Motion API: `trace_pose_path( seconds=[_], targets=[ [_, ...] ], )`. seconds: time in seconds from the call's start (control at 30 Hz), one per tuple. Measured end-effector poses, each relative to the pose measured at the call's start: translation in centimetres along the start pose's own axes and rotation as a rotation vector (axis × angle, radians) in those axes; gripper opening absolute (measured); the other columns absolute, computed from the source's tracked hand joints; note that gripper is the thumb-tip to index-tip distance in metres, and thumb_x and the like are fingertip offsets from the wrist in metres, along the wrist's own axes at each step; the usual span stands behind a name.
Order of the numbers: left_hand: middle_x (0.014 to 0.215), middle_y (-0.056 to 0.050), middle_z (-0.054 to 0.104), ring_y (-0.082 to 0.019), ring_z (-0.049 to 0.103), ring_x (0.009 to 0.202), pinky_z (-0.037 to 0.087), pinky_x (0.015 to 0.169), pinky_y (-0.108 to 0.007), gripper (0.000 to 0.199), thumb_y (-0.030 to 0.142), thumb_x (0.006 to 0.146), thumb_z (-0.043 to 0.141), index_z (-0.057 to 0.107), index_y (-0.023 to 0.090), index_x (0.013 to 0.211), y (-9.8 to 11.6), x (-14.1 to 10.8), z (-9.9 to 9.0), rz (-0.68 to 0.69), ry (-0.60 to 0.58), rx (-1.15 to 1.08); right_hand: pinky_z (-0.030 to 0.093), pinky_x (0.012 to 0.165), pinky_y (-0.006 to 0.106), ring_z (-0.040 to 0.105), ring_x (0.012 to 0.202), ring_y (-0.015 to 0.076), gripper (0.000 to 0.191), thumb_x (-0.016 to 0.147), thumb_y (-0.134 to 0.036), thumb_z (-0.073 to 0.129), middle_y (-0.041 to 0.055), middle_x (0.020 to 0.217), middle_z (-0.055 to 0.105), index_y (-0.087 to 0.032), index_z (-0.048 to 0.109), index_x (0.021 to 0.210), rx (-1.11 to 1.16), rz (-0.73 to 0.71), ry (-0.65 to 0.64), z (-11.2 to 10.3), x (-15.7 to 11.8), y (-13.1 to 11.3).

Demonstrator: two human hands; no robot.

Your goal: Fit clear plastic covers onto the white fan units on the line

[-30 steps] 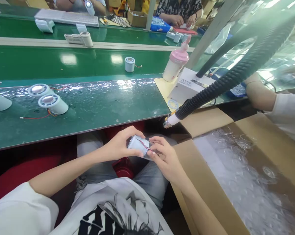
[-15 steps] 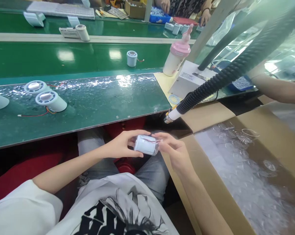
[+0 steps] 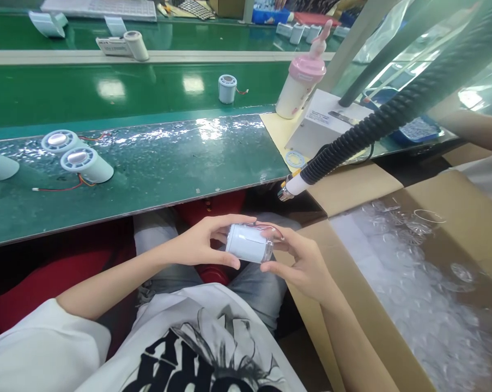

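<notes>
A pale blue cylinder with a clear plastic sleeve point(image 3: 249, 243) lies sideways between my hands, above my lap. My left hand point(image 3: 202, 243) grips its left end, with the thumb below and the fingers along the top. At the right end, my right hand point(image 3: 301, 261) holds it between thumb and fingers, where the clear plastic reaches past the blue part. Thin dark red wires point(image 3: 272, 228) run along its top to the right fingers. Similar pale blue cylinders with wires stand on the bench, one nearer cylinder point(image 3: 96, 167) tilted in view.
A black corrugated hose point(image 3: 344, 147) with a metal nozzle point(image 3: 285, 193) hangs just beyond my right hand. On my right is a cardboard box point(image 3: 347, 288) of clear plastic pieces point(image 3: 429, 305). The green bench point(image 3: 168, 169) carries a pink-lidded bottle point(image 3: 298, 81). Another person's arm point(image 3: 474, 128) is at right.
My right hand has shifted from pinching near the wires to spanning the cylinder's right end, thumb now underneath. The wires now loop out over the top right. The left hand keeps its hold.
</notes>
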State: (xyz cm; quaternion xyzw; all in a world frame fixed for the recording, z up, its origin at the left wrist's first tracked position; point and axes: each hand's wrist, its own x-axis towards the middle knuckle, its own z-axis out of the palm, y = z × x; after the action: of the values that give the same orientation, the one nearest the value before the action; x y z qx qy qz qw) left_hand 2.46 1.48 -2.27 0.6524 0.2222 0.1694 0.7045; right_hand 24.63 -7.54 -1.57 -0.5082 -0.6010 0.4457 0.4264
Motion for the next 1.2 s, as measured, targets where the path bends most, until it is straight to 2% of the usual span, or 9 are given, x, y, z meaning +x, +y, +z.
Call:
trace_pose_path(
  seconds=[0.27,0.57,0.77,0.97,1.2],
  targets=[
    [0.137,-0.011,0.057,-0.027,0.059,0.119,0.05,0.099,-0.037,0.072,0.022,0.069,0.08,0.052,0.027,0.136,0.3,0.1,0.1,0.07,-0.011,0.041,0.06,0.085,0.039,0.066,0.103,0.024,0.037,0.074,-0.03,0.078,0.0059,0.115,0.067,-0.025,0.062,0.107,0.175,0.096,-0.028,0.2,0.0,0.1],
    [0.142,-0.011,0.052,-0.03,0.053,0.127,0.05,0.1,-0.039,0.072,0.023,0.07,0.08,0.052,0.028,0.137,0.3,0.0,-0.2,0.13,-0.01,0.165,0.059,0.075,0.034,0.067,0.095,0.0229,0.042,0.074,-0.04,0.077,0.0075,0.112,0.065,-0.024,0.059,0.108,0.301,0.229,-0.032,0.3,0.1,0.3],
    [0.143,-0.009,0.052,-0.029,0.049,0.131,0.047,0.103,-0.038,0.073,0.024,0.07,0.08,0.051,0.029,0.137,0.2,-0.1,-0.4,0.17,-0.013,0.247,0.057,0.067,0.03,0.065,0.078,0.0181,0.04,0.073,-0.047,0.074,0.0047,0.099,0.068,-0.024,0.058,0.101,0.386,0.308,-0.035,0.6,0.4,0.1],
    [0.143,-0.01,0.052,-0.028,0.049,0.132,0.046,0.104,-0.038,0.073,0.023,0.071,0.079,0.05,0.03,0.138,0.4,0.0,-0.4,0.215,-0.031,0.283,0.057,0.057,0.026,0.063,0.067,0.0141,0.033,0.075,-0.042,0.073,0.0006,0.082,0.066,-0.022,0.058,0.096,0.474,0.387,-0.011,0.9,0.5,0.0],
    [0.142,-0.01,0.052,-0.029,0.048,0.131,0.045,0.105,-0.04,0.074,0.025,0.071,0.079,0.049,0.029,0.138,0.3,-0.1,-0.5,0.261,-0.048,0.313,0.057,0.048,0.025,0.064,0.055,0.0131,0.041,0.074,-0.052,0.071,-0.0025,0.07,0.063,-0.021,0.054,0.095,0.545,0.464,0.02,1.6,0.4,0.9]
  ],
)
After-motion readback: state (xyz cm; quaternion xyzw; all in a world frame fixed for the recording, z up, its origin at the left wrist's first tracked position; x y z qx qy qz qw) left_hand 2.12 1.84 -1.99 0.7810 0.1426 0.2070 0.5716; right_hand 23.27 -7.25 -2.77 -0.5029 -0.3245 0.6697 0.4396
